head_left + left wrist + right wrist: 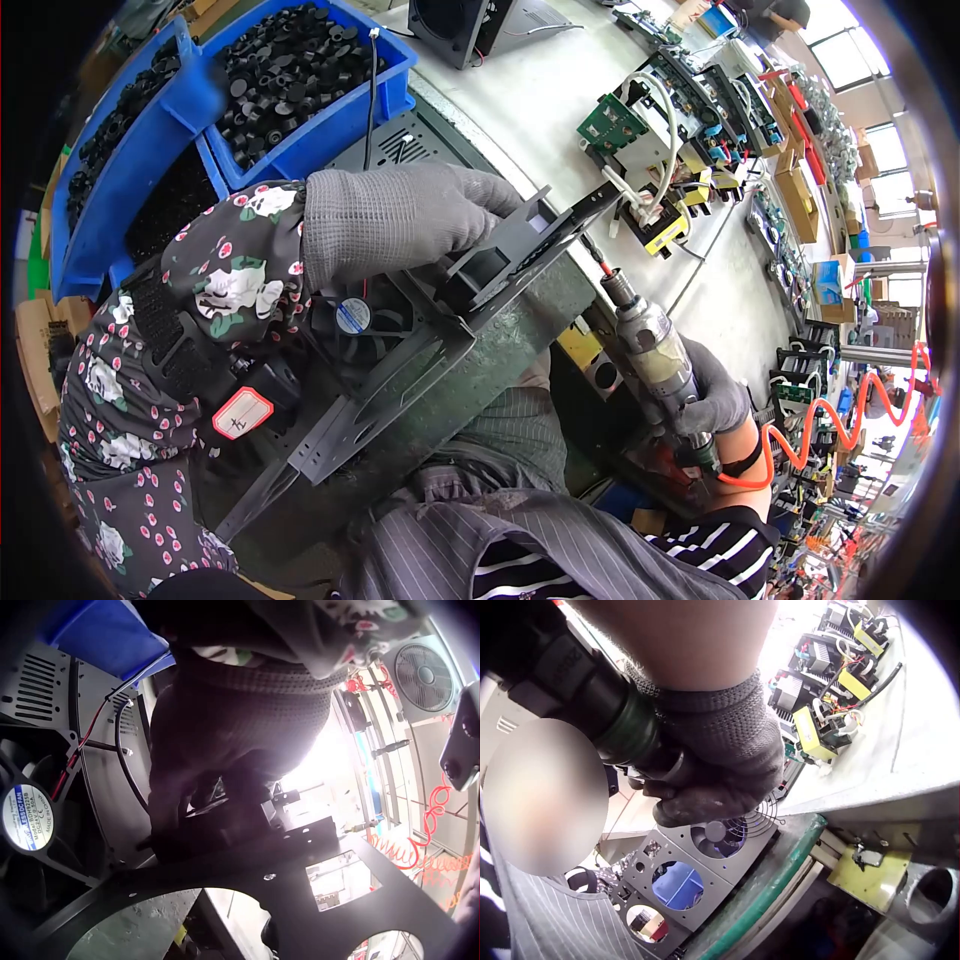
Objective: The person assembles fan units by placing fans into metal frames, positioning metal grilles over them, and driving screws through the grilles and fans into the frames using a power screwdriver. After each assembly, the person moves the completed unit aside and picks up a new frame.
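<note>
My gloved left hand (410, 215) grips a black block-shaped part (512, 240) at the end of a dark metal panel (385, 395) with cut-outs. In the left wrist view, the glove (232, 727) covers much of this part. Beside the panel is a black cooling fan (352, 318) with a round label. My gloved right hand (715, 395) is wrapped around a power screwdriver (655, 345), whose bit points up toward the panel's end, a short distance from it. The right wrist view shows a wire fan guard (761, 821) on the panel.
Blue bins (390, 88) of small black caps stand at the back left. Along the white bench (525, 90) lie circuit boards (610, 125) with cables and yellow parts. An orange coiled hose (800, 440) runs from the screwdriver to the right. A green edge strip (780, 877) borders the work surface.
</note>
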Available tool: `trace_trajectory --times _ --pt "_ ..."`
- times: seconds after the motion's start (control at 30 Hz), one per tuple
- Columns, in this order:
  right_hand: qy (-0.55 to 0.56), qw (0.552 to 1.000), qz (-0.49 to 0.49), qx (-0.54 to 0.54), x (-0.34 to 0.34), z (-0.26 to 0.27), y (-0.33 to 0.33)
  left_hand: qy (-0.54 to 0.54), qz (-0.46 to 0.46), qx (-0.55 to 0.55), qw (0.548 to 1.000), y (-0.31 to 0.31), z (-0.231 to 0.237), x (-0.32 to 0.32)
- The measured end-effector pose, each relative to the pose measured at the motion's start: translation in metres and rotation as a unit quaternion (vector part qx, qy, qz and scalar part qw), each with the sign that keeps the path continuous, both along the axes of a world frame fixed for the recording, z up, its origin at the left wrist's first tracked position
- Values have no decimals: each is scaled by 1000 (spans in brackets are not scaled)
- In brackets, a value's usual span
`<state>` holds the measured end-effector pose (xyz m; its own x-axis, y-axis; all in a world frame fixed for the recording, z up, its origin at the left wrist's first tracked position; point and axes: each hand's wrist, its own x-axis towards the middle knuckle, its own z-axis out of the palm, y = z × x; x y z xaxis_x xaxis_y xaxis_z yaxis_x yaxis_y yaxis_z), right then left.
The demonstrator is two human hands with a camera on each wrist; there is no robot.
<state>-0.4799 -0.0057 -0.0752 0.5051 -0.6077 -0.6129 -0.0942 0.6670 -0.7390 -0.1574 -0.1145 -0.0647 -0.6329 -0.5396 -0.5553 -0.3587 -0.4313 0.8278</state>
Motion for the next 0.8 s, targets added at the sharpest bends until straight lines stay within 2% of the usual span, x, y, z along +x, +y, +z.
trace_trajectory --times 0.07,0.2,0.27,0.4,0.47,0.63,0.7,0.8 --pt "9 1000 -3 -4 3 2 0 -39 -20 -40 998 0 -4 -1" --pt "16 1000 -7 -14 2 1 0 -37 -25 -63 997 0 -11 -2" --pt "0 1000 -20 8 4 5 0 -63 -53 -117 990 -3 -14 -1" --pt "-7 999 -23 43 6 8 -2 -54 -32 -98 993 -1 -16 0" --pt "-14 999 -24 34 7 7 -1 -63 -62 -96 991 -4 -12 2" --pt "-51 998 -13 17 6 3 2 -99 -58 -85 990 -2 -1 -2" --pt "16 999 -29 13 13 10 2 -101 -70 -98 988 -2 -2 -3" --pt "-40 998 -41 1 8 1 5 -81 -46 -58 994 -1 -8 -4"
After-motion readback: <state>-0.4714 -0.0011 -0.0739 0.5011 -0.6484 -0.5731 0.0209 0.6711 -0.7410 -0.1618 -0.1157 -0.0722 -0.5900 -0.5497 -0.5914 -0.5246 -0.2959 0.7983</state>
